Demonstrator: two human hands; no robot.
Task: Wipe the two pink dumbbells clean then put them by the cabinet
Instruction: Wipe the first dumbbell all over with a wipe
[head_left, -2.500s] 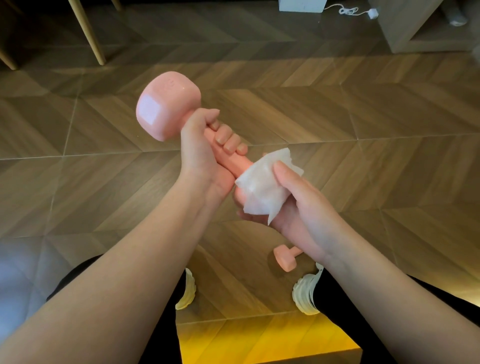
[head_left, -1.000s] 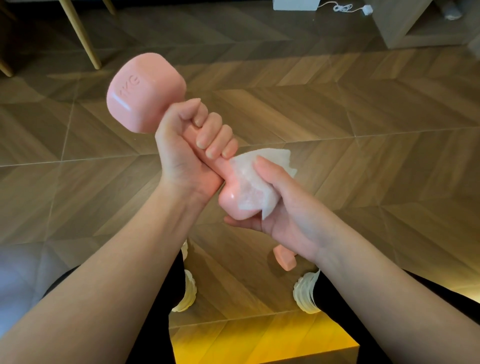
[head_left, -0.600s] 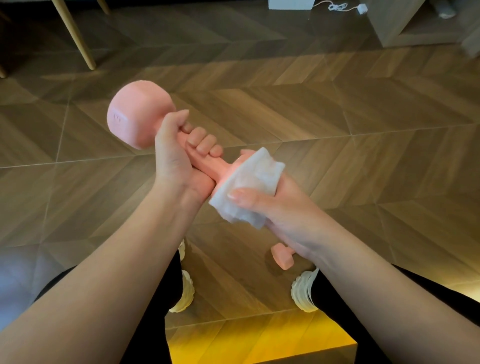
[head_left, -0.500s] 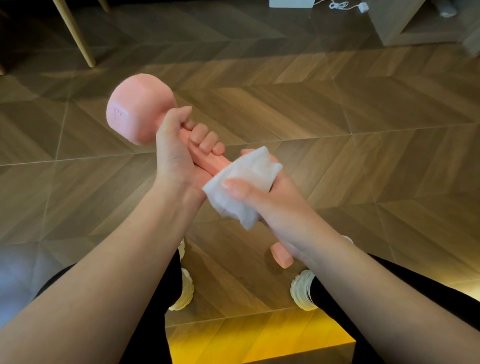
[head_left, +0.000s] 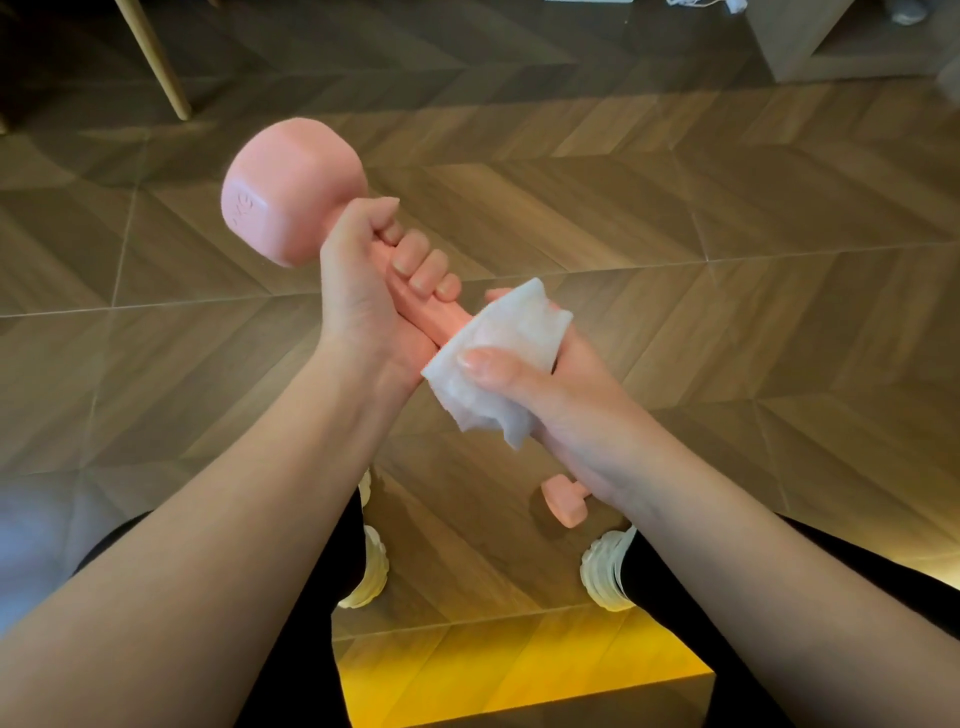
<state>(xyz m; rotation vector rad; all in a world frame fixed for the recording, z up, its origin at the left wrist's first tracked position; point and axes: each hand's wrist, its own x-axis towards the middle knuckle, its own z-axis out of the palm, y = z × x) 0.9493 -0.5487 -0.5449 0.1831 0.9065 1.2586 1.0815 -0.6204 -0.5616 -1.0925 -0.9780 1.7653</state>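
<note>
Our left hand (head_left: 363, 291) curls round the handle of the smooth pink dumbbell (head_left: 291, 192). Its long axis slants from the far-left head down to our right hand (head_left: 566, 400), which clasps a crumpled white wipe (head_left: 493, 358) over the near end. The other pink dumbbell (head_left: 565, 501) lies on the wooden floor (head_left: 701, 208).

Pink dumbbell (head_left: 291, 187) — squarish heads, held in the air, tilted, far head up-left, near head under a crumpled white wipe (head_left: 493, 364). Second dumbbell (head_left: 563, 501) lies on the floor (head_left: 727, 312) (mostly hidden, one head showing).
</note>
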